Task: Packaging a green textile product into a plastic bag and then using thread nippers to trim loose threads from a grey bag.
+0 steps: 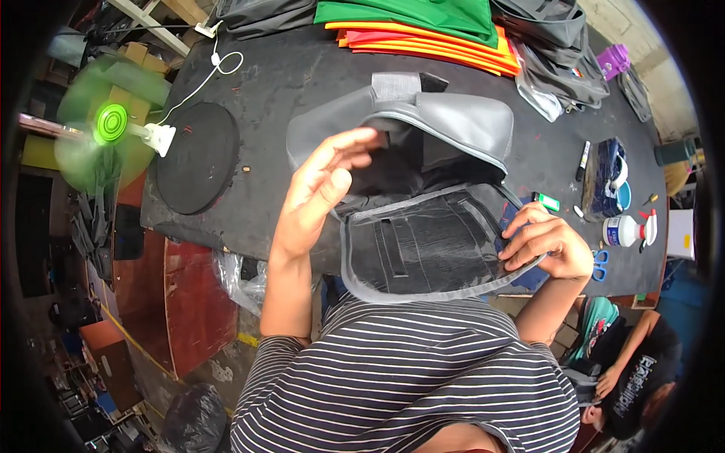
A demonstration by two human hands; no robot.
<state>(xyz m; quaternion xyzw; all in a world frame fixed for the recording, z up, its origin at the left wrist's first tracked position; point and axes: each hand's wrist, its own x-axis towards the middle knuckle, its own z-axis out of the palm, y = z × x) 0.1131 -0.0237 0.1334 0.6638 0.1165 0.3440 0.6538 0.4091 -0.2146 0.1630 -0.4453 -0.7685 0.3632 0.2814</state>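
Black table (264, 98) ahead of my hands | grey bag (472, 124) open between them | right hand (547, 245) pinching its flap (445, 245), left hand (325, 185) apart, thumb off fingers | slack pinch could drop flap

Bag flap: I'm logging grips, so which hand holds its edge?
The right hand, fingers gripping the flap; the left hand is by the opening of the bag.
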